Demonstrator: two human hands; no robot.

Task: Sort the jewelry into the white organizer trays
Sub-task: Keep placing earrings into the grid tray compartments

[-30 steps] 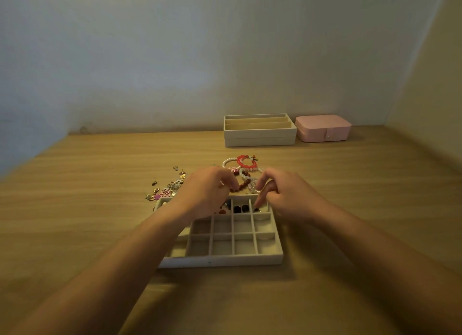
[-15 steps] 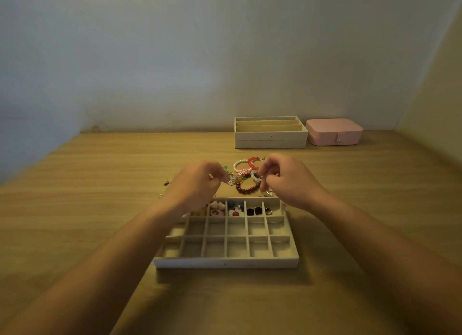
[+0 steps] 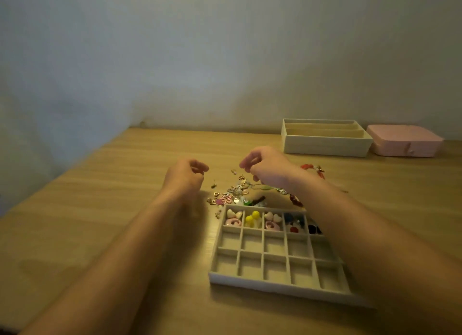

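View has swung left: your grid tray (image 3: 275, 286) now sits lower right of centre, far row filled, the two nearer rows bare. Both hands have left its far edge. Your left hand (image 3: 186, 177) and right hand (image 3: 268, 168) hang mid-frame over the loose jewelry pile (image 3: 235, 194), fingers curled tight; can't tell if either pinches a piece. Likely a fresh pick, with most of the sorting ahead

Wooden table (image 3: 100, 222); grid tray (image 3: 275, 286), loose jewelry (image 3: 235, 194), slotted tray (image 3: 325, 147), pink box (image 3: 405, 140)
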